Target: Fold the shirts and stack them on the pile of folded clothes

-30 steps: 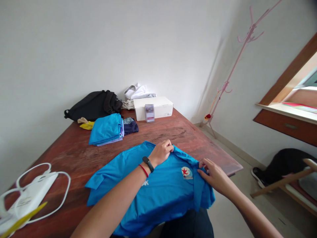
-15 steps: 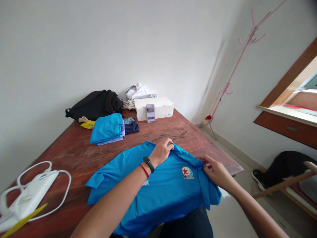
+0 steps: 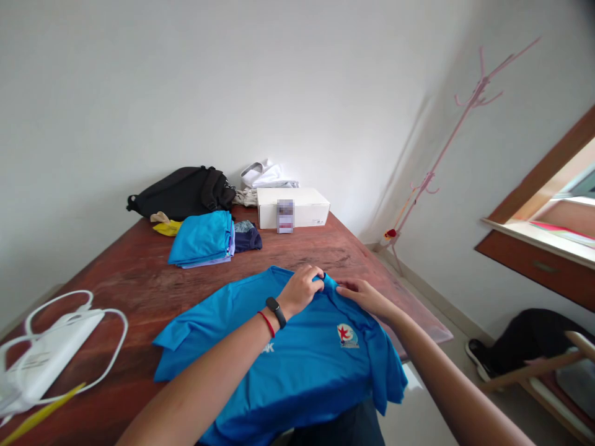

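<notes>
A blue short-sleeved shirt (image 3: 297, 365) lies spread over the near edge of the table, its lower part hanging toward my lap. A round badge with a red star shows on its chest. My left hand (image 3: 304, 288), with a black band and a red cord at the wrist, pinches the shirt near the collar. Close beside it on the right, my right hand (image 3: 365, 297) touches the shoulder edge, fingers fairly straight and thumb against the cloth; its grip is partly hidden. The right sleeve hangs past the table edge.
Folded blue clothes (image 3: 202, 238) lie on the wooden table (image 3: 139, 285) by a black bag (image 3: 181, 192). A white box (image 3: 304, 207) stands at the back. A white power strip (image 3: 56, 353) with cables is at left, a pink coat stand (image 3: 446, 142) at right.
My right hand has slid left along the shirt's shoulder edge, from the sleeve toward my left hand. My left hand keeps its pinch near the collar. The view has shifted slightly.
</notes>
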Motion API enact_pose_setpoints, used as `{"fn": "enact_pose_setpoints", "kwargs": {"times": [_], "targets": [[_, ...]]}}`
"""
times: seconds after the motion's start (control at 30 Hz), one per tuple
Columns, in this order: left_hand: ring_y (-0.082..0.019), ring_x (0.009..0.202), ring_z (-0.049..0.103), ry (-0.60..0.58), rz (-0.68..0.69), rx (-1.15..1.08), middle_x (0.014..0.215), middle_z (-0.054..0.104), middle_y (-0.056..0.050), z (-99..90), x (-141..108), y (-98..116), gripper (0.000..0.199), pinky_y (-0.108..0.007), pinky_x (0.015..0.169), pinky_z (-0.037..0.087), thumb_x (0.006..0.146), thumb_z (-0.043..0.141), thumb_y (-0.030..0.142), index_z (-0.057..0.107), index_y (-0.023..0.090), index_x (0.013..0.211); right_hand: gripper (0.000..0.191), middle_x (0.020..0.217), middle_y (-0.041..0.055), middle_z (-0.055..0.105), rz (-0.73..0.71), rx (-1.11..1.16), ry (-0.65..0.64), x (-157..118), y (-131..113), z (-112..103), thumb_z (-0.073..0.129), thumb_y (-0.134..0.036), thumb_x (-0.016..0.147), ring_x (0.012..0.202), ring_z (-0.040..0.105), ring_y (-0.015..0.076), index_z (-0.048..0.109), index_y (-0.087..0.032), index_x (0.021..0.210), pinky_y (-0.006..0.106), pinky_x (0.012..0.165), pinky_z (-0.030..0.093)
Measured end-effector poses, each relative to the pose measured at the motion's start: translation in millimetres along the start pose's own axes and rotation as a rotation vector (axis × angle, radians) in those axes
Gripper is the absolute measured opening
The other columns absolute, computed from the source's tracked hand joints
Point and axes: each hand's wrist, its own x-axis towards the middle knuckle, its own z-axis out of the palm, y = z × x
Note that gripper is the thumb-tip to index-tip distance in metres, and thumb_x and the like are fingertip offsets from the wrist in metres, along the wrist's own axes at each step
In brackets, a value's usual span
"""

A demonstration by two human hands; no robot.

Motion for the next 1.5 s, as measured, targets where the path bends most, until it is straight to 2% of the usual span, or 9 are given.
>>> {"fn": "enact_pose_setpoints", "kwargs": {"times": [0.07,0.17,0.3,0.63,1.0,1.5], "targets": [[-0.022,0.108,0.058,0.018,-0.002,0.010,0.116,0.066,-0.007,-1.3,0.1,1.3,0.022,-0.035,0.093,0.048,0.101,0.056,0.018,0.071,0.018,0.086,0.047,0.108,0.0074,0.079,0.012,0.025,-0.039,10.4,-2.3,4.4,0.073,-0.056,0.083,0.099,0.071,0.0308,0.078,-0.018,0.110,0.042,0.088,0.057],[-0.022,0.106,0.059,0.031,0.010,0.047,0.116,0.066,-0.007,-2.0,0.3,2.5,0.022,-0.034,0.092,0.048,0.102,0.054,0.018,0.071,0.018,0.088,0.046,0.099,0.0064,0.080,0.048,0.027,-0.023,19.1,0.0,7.3,0.076,-0.056,0.079,0.091,0.072,0.0289,0.079,-0.017,0.102,0.039,0.082,0.057],[-0.022,0.104,0.059,0.038,0.027,0.093,0.114,0.065,-0.007,-2.2,0.7,3.6,0.022,-0.034,0.089,0.048,0.102,0.054,0.018,0.071,0.018,0.089,0.046,0.089,0.0059,0.079,0.050,-0.050,0.050,21.1,9.0,5.4,0.079,-0.058,0.075,0.081,0.070,0.0264,0.078,-0.016,0.092,0.035,0.073,0.055],[-0.022,0.106,0.059,0.001,0.003,0.089,0.117,0.063,-0.008,-0.3,-0.3,2.8,0.016,-0.035,0.090,0.048,0.097,0.058,0.013,0.072,0.019,0.092,0.041,0.085,0.0063,0.076,-0.107,-0.145,0.280,12.7,32.2,4.0,0.070,-0.058,0.084,0.077,0.067,0.0241,0.073,-0.017,0.091,0.032,0.069,0.052],[-0.021,0.103,0.058,-0.082,-0.062,0.091,0.115,0.065,-0.007,-0.7,0.1,1.9,0.021,-0.036,0.088,0.047,0.101,0.053,0.016,0.073,0.021,0.101,0.038,0.082,0.0054,0.075,-0.149,-0.219,0.316,9.5,30.4,8.0,0.068,-0.055,0.085,0.076,0.066,0.0237,0.073,-0.018,0.088,0.031,0.067,0.051],[-0.022,0.102,0.057,-0.079,-0.089,0.089,0.110,0.067,-0.007,2.4,-0.9,0.0,0.023,-0.037,0.087,0.045,0.102,0.050,0.017,0.072,0.022,0.108,0.044,0.080,0.0062,0.075,-0.103,-0.230,0.340,8.4,28.1,10.0,0.068,-0.063,0.082,0.075,0.066,0.0258,0.074,-0.020,0.087,0.034,0.067,0.052]]}}
